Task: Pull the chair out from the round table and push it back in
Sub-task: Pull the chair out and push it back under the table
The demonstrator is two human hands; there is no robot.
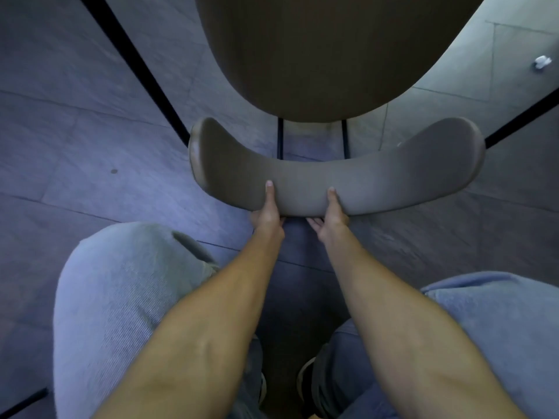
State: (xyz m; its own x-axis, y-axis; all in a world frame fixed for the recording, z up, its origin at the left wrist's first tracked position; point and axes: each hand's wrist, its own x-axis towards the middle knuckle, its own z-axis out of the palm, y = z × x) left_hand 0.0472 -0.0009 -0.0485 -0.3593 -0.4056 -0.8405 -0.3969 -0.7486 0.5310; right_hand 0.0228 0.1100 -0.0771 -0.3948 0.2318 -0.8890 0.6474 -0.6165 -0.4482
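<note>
The person leans over the grey-brown chair point(230, 164), both bare forearms stretched forward and down, close together. The left hand point(267, 213) and the right hand point(331, 217) hold the near edge of its curved, padded backrest point(393, 176), just beside each other near the middle. Each thumb lies flat on the upper face, pointing away from the person, and the fingers are curled under the edge, so both hands are wrapped around the backrest.

The chair stands straight in front of the person, just ahead of the knees in light grey-blue trousers point(115, 297). Two thin black posts point(280, 137) run from the backrest's far side and disappear under a broad dark brown rounded panel point(326, 55). I cannot tell whether that panel is the chair's seat or the top of the round surface. Slanting black bars point(136, 65) cross the floor on the left and right and pass behind the ends of the backrest; what they belong to is not clear.

The floor is large grey stone tiles point(90, 131) with thin joints. A small dark spot point(114, 171) marks one tile to the left, and a small crumpled white scrap point(541, 62) lies far off to the right. The toes of dark shoes point(305, 379) show between the forearms at the bottom
</note>
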